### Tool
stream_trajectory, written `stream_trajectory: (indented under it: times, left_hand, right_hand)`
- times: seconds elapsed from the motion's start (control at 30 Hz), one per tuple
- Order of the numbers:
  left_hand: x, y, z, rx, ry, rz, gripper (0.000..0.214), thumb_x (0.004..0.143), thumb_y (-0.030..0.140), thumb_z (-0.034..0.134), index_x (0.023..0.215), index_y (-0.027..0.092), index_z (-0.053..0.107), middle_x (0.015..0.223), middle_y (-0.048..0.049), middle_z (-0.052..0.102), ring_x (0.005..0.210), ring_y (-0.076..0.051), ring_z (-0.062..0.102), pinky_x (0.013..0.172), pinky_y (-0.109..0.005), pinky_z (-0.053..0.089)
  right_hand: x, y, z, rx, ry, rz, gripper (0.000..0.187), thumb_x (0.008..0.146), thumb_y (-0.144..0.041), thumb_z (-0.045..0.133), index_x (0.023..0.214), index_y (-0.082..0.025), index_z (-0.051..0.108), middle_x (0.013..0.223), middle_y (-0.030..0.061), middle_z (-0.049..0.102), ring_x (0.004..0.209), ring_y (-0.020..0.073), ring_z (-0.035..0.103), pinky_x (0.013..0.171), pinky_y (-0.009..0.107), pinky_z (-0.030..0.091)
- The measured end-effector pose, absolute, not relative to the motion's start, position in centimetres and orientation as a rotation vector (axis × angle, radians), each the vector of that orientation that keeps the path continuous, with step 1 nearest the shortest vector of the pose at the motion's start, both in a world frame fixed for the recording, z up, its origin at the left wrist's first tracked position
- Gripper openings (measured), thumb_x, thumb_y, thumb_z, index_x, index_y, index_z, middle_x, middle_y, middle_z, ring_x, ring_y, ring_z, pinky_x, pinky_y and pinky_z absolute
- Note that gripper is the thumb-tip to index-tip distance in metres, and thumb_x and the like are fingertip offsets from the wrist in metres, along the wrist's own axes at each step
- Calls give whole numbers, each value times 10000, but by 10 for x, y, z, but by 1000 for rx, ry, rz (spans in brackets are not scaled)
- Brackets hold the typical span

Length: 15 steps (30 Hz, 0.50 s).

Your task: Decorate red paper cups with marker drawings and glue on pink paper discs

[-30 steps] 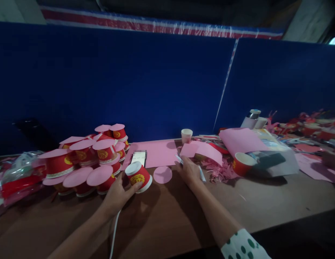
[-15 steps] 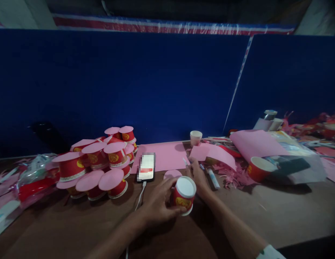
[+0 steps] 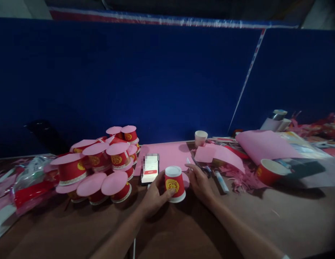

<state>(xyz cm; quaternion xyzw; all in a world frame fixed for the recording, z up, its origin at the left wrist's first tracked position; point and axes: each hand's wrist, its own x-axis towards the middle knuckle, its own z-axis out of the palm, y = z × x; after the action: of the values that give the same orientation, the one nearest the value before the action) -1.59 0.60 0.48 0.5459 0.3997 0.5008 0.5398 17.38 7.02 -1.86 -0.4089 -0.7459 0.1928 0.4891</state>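
My left hand [image 3: 156, 197] is closed round the side of a red paper cup [image 3: 174, 186] with a yellow emblem. The cup is upside down, its white base on top and its rim low over the table. Partly hidden behind it is a pink paper disc [image 3: 186, 181]. Just right of the cup, my right hand [image 3: 201, 184] has its fingers pinched together. A thin white pointed thing [image 3: 188, 161] sticks up at its fingertips; its kind I cannot make out. Beyond both hands lies a pink paper sheet [image 3: 167, 153], with a phone [image 3: 150, 171] on its near left part.
Stacked at left are several upturned red cups topped with pink discs [image 3: 115, 183], beside a plastic bag [image 3: 35, 180]. To the right are a white glue tube [image 3: 221, 181], pink scraps [image 3: 243, 176], a white cup [image 3: 201, 136] and a red cup [image 3: 270, 172]. A blue partition [image 3: 156, 79] stands behind.
My left hand has tilted the cup more upright and shifted it slightly left and away from me. My right hand stays beside it, lower in view. The view has turned slightly.
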Motion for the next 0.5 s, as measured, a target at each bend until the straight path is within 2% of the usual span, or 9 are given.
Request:
stream_trajectory:
  times: [0.23, 0.37, 0.5]
  left_hand:
    - [-31, 9, 6, 1029, 859, 1219, 445, 754, 328, 673, 1150, 182, 536, 1179, -105, 617, 1089, -256, 566, 943, -393, 424]
    - [-31, 7, 3, 1022, 741, 1147, 448, 733, 308, 697, 1140, 176, 565, 1159, -105, 634, 1062, -263, 585, 937, -407, 422]
    - [-33, 3, -1, 943, 572, 1047, 438, 742, 341, 682, 1136, 171, 597, 1095, -113, 667, 1046, -281, 600, 912, -417, 435]
  right_hand:
    - [173, 59, -15, -970, -1819, 607, 361, 910, -237, 326, 1213, -185, 515, 1005, 68, 648, 904, 179, 604, 803, 302, 481]
    - [172, 60, -18, -978, -1818, 642, 437, 817, -130, 388, 1242, -191, 471, 1033, 62, 645, 789, 154, 614, 702, 266, 502]
    - [169, 65, -25, -1001, -1758, 614, 430, 740, -81, 429, 1141, -194, 535, 928, 51, 678, 782, 164, 629, 654, 254, 500]
